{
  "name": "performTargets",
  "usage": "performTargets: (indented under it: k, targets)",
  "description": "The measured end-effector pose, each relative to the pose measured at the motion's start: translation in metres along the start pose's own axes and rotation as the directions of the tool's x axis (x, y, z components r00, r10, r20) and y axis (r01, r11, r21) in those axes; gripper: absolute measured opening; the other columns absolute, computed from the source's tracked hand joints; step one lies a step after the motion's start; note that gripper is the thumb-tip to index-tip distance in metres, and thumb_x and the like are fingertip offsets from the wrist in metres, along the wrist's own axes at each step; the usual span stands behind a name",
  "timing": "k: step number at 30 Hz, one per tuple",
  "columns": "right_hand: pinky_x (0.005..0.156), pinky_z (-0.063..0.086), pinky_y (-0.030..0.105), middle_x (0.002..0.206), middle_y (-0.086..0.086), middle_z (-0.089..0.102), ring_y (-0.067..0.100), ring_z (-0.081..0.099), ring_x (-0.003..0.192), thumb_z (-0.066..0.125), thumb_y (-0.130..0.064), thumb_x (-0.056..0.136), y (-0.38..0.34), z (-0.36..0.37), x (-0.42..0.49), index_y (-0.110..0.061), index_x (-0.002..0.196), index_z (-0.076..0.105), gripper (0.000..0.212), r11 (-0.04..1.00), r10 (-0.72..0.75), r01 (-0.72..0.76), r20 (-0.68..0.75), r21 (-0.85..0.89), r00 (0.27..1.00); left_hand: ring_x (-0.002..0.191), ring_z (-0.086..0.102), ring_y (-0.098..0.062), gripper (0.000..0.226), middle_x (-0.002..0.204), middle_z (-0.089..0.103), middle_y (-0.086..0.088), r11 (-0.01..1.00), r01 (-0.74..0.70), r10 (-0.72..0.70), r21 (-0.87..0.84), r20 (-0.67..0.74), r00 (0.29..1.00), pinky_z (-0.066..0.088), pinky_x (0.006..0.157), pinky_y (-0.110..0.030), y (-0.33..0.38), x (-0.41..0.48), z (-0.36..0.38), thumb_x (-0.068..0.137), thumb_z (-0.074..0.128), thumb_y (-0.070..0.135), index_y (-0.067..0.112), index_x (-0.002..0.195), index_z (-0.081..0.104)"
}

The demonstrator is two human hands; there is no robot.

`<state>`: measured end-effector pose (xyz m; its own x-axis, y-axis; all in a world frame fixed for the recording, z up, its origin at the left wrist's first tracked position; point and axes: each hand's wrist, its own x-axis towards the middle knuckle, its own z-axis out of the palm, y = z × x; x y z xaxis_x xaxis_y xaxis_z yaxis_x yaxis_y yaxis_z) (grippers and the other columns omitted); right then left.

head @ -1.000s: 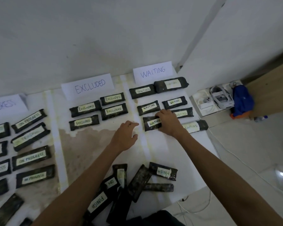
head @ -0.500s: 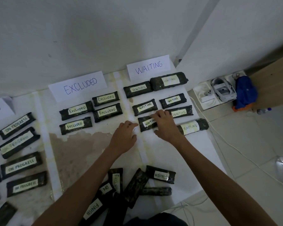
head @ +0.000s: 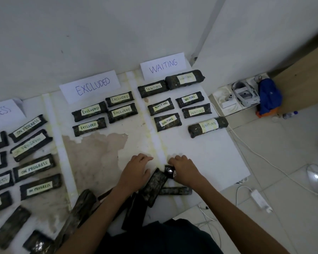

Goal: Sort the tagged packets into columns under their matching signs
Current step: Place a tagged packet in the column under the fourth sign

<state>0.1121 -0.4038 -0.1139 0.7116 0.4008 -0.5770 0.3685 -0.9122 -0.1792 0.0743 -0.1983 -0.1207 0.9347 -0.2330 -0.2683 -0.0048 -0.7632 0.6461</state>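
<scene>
Three paper signs lean on the wall: WAITING (head: 162, 66), EXCLUDED (head: 92, 86) and a cut-off PROGRESS sign (head: 2, 111). Several dark labelled packets lie under each, such as a WAITING packet (head: 167, 121) and an EXCLUDED packet (head: 89, 126). A pile of loose packets (head: 154, 186) lies close to me. My right hand (head: 184, 170) grips the end of a dark packet (head: 169, 171) at the pile's far edge; its label is hidden. My left hand (head: 138, 170) rests beside it, fingers loosely curled on the sheet, holding nothing.
ON PROGRESS packets (head: 34, 167) fill the left side. To the right stand a white headset (head: 244, 94) on a box, a blue bag (head: 268, 96) and a small bottle (head: 290, 114). White cables (head: 261, 156) and a charger (head: 259, 198) trail over the tiles.
Both hands drew back from the WAITING column to the pile near me. The WAITING packet stays in its column. My right hand now grips a packet from the pile.
</scene>
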Motion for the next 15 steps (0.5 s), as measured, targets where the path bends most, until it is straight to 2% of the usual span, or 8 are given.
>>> performTargets:
  k: [2,5,7,10,13,15]
  targets:
    - [0.080,0.039,0.035,0.120,0.013,0.050,0.032,0.046,0.109,0.062,-0.020,0.084,-0.003,0.000,0.000,-0.010,0.120,0.049,0.040,1.000,0.010,-0.010,-0.017,0.015,1.000,0.106,0.047,-0.021,0.054,0.120,0.053,-0.002,1.000,-0.020,0.020,-0.001,-0.007,1.000,0.046,0.086,-0.032,0.003,-0.006,0.001,0.082,0.029,0.036,0.014,0.126,0.052]
    - [0.076,0.042,0.036,0.113,0.013,0.050,0.033,0.052,0.103,0.060,-0.016,0.085,-0.003,-0.010,-0.001,-0.009,0.109,0.056,0.026,0.998,0.016,-0.014,-0.043,0.059,0.999,0.101,0.047,-0.017,0.044,0.120,0.052,-0.001,0.998,-0.020,0.019,-0.056,-0.024,1.000,0.045,0.082,-0.028,0.008,-0.014,-0.004,0.086,0.038,0.029,0.016,0.125,0.052]
    - [0.074,0.045,0.037,0.109,0.013,0.053,0.031,0.055,0.096,0.063,-0.014,0.084,-0.003,-0.025,-0.004,-0.008,0.105,0.057,0.023,0.986,0.051,-0.035,-0.095,0.165,0.994,0.099,0.046,-0.014,0.043,0.120,0.050,0.000,0.997,-0.031,0.028,-0.075,-0.040,0.999,0.042,0.079,-0.024,0.010,-0.017,-0.010,0.086,0.041,0.028,0.017,0.127,0.051]
    - [0.072,0.048,0.035,0.100,0.012,0.058,0.028,0.057,0.085,0.069,-0.017,0.080,-0.007,-0.050,-0.017,-0.007,0.096,0.056,0.023,0.925,0.126,-0.033,-0.223,0.378,0.967,0.102,0.047,-0.013,0.044,0.119,0.050,0.001,0.994,-0.064,0.056,-0.087,-0.092,0.994,0.045,0.077,-0.025,0.015,-0.022,-0.022,0.086,0.042,0.029,0.018,0.128,0.049]
    - [0.068,0.054,0.035,0.091,0.009,0.064,0.023,0.062,0.079,0.076,-0.019,0.074,-0.022,-0.065,-0.031,-0.008,0.088,0.056,0.027,0.731,0.231,-0.009,-0.236,0.682,0.944,0.103,0.048,-0.014,0.045,0.118,0.051,0.002,0.991,-0.105,0.092,-0.084,-0.153,0.984,0.046,0.079,-0.026,0.023,-0.031,-0.035,0.085,0.044,0.033,0.018,0.128,0.050]
    - [0.069,0.058,0.036,0.091,0.013,0.065,0.024,0.066,0.082,0.078,-0.019,0.074,-0.040,-0.066,-0.036,-0.005,0.087,0.056,0.029,0.499,0.274,-0.006,-0.152,0.866,0.950,0.104,0.049,-0.013,0.052,0.117,0.051,0.002,0.989,-0.123,0.107,-0.077,-0.182,0.977,0.045,0.082,-0.025,0.026,-0.038,-0.040,0.082,0.044,0.043,0.018,0.128,0.049]
